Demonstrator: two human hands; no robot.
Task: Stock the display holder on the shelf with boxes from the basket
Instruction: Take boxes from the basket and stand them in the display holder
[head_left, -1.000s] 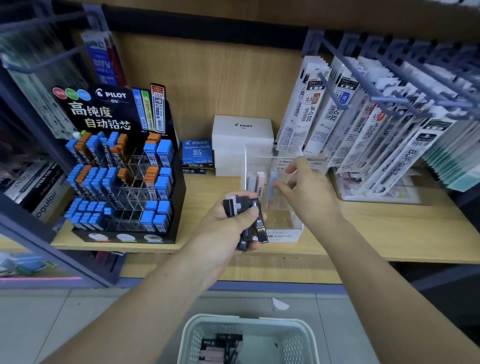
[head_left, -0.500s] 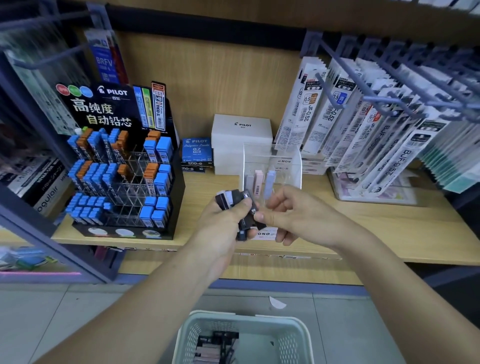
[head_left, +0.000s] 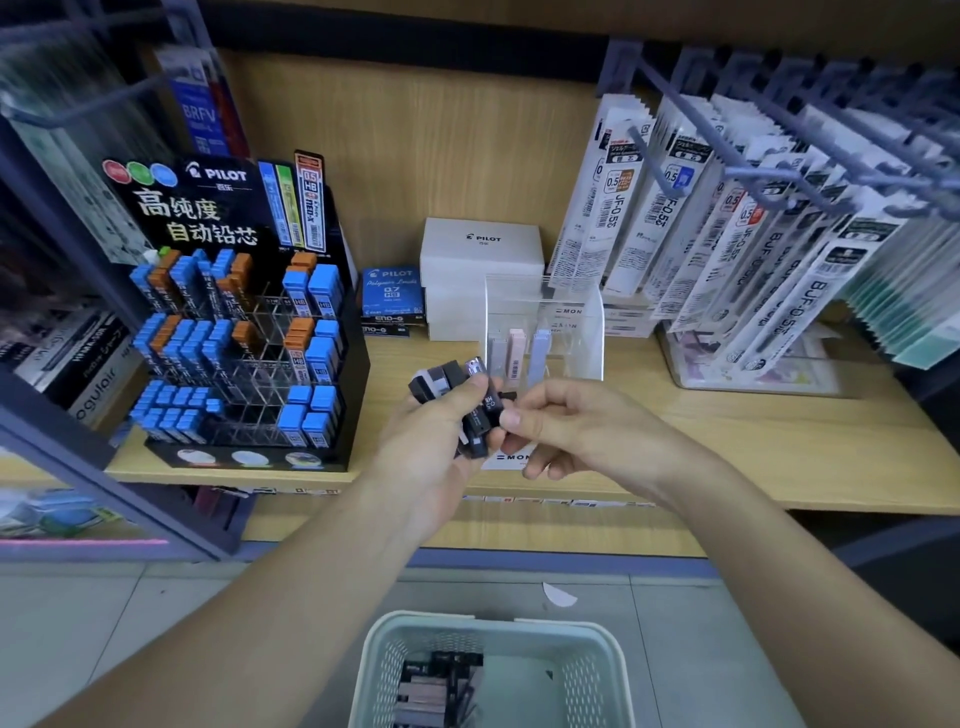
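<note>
On the wooden shelf (head_left: 779, 452), right of the black Pilot rack (head_left: 244, 332), the left hand (head_left: 431, 447) curls its fingers round a bunch of dark boxes (head_left: 439, 382). The right hand (head_left: 576, 423) meets it, thumb and forefinger seemingly pinching the front box (head_left: 490, 404). Just behind stands the clear display holder (head_left: 576, 332), with three pale boxes (head_left: 517, 351) upright inside. Below, the basket (head_left: 498, 626) holds more.

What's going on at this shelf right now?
A person is restocking. The left hand grips a bundle of small dark boxes in front of the shelf, and the right hand pinches one box of that bundle between thumb and forefinger. The clear display holder stands on the shelf behind the hands, with three pale boxes upright in it. Spare boxes lie in the basket below.
</note>
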